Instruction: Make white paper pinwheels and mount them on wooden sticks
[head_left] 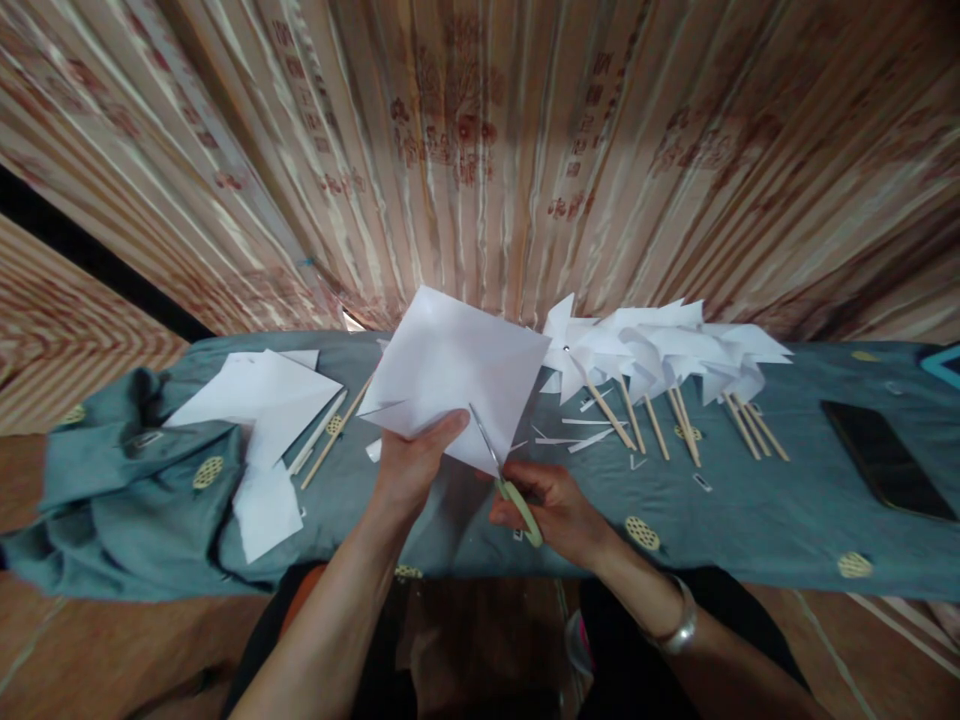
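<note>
A square sheet of white paper (465, 350) is held up over the table, one corner pointing toward me. My left hand (412, 460) grips its lower left edge, thumb on top and fingers hidden beneath. A slit runs in from the paper's left corner. My right hand (551, 505) holds scissors (519, 505) with pale green handles. Their blades lie at the near corner of the sheet, pointing up toward its middle. Right of the paper, several white paper pinwheels (652, 345) on wooden sticks lie in an overlapping row.
White paper sheets (277, 400) lie at the left, near a wooden stick (337, 430) and bunched cloth (150, 480). Thin paper strips (585, 437) are scattered below the pinwheels. A dark phone (889, 458) rests at the right. Behind the table hangs a patterned curtain (480, 150).
</note>
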